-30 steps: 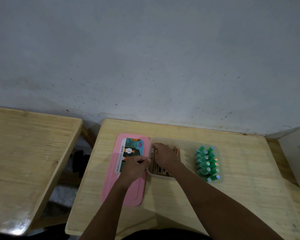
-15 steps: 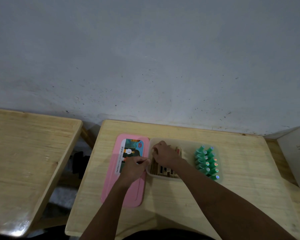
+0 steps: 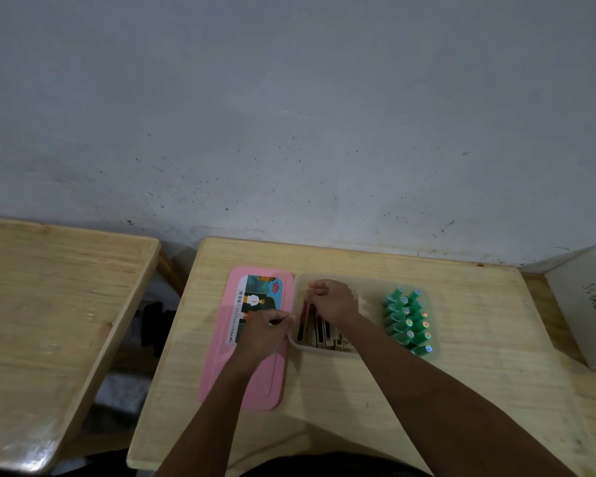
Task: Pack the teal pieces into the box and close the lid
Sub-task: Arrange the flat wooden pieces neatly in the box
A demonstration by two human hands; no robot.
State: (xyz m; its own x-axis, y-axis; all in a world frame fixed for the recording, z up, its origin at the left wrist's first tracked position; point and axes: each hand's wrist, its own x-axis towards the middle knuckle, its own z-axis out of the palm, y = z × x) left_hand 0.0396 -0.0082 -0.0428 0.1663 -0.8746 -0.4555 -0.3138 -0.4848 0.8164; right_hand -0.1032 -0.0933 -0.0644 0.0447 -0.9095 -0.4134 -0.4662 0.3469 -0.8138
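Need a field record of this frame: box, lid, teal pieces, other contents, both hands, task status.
box: translucent, open, on table
lid: pink, flat on table, just left of box
teal pieces: two rows in box's right end
flat pieces: on edge in box's left part
left hand: over lid, fingers at box's left rim; grip unclear
right hand: inside box above flat pieces, fingers curled; hold unclear
status: lid not yet on

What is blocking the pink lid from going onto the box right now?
Only the hands: the left hand lies over the pink lid, and the right hand reaches into the box over the wooden pieces.
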